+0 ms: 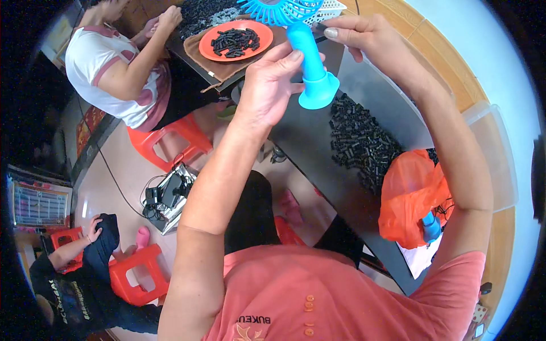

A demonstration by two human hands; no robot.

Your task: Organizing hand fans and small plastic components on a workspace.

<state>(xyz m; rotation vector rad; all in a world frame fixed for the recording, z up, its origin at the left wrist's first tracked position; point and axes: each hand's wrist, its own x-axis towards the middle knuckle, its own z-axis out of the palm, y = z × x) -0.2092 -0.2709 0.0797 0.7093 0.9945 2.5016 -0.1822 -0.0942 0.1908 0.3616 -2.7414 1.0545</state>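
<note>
My left hand (270, 85) is wrapped round the handle of a bright blue handheld fan (311, 59), lifted above the dark table. The fan's round slatted head points up and is cut off by the upper edge of the picture; its flared base hangs lowest. Beside the handle, just below the fan head, my right hand (372, 40) has thumb and forefinger pinched on a small black piece (321, 26) whose kind is hard to make out. Below lies a heap of small black cylindrical parts (364, 139) on the table.
An orange plastic bag (406, 196) sits near my right arm. An orange plate (259, 35) bears more black parts. Across the table corner a person (116, 68) works on a red stool (170, 142); another person (74, 284) sits lower left. Adapters and cables (168, 196) lie below.
</note>
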